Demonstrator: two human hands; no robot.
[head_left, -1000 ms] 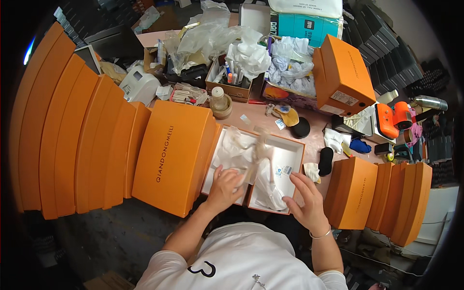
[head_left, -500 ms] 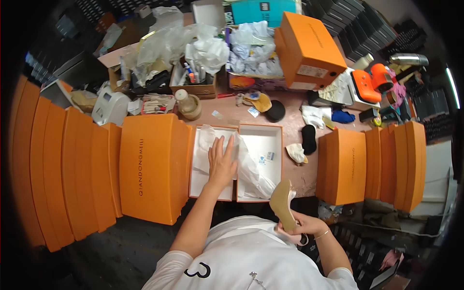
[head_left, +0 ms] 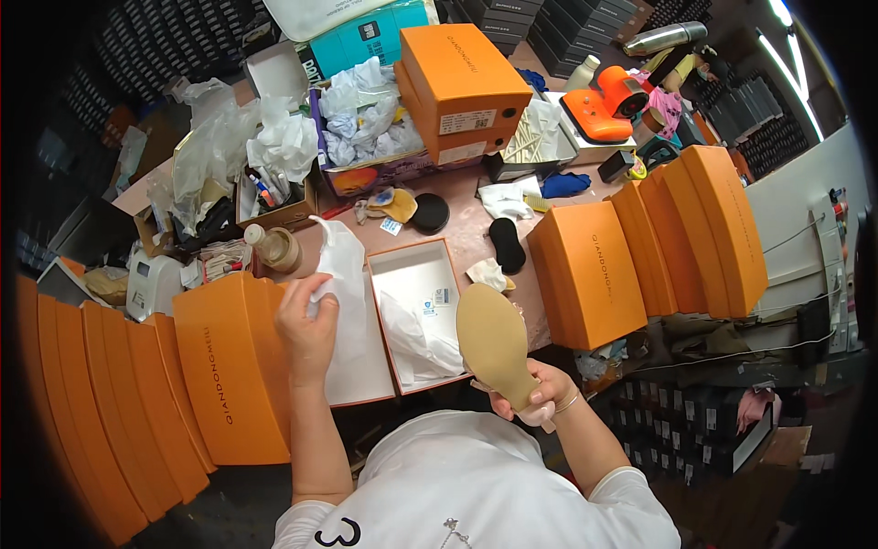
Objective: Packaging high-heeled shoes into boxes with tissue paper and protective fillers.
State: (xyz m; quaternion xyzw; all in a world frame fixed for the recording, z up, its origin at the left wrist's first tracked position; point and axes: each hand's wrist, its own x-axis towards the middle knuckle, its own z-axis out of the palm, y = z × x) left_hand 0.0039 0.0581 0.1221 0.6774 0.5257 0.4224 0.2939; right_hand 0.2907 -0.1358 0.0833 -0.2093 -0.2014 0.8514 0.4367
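Observation:
My left hand (head_left: 309, 331) is closed on the edge of a sheet of white tissue paper (head_left: 342, 261), raised over one half of an open shoebox (head_left: 361, 380). Beside it lies the other white-lined half (head_left: 422, 272), orange at its edges, with crumpled white paper (head_left: 412, 343) and small packets inside. Close to my body, my right hand (head_left: 541, 392) grips a sandal (head_left: 492, 339) near its heel end. Its tan sole is turned up, and its upper is mostly hidden.
Rows of orange shoeboxes (head_left: 230, 366) stand at the left and more orange shoeboxes (head_left: 594, 270) at the right. Behind are a jar (head_left: 277, 249), a black round tin (head_left: 430, 213), a carton of crumpled paper (head_left: 366, 119) and an orange device (head_left: 599, 110).
My left hand has moved left and lifted the tissue paper from the box half. The sandal has turned so its sole faces up. The whole view has also shifted and tilted.

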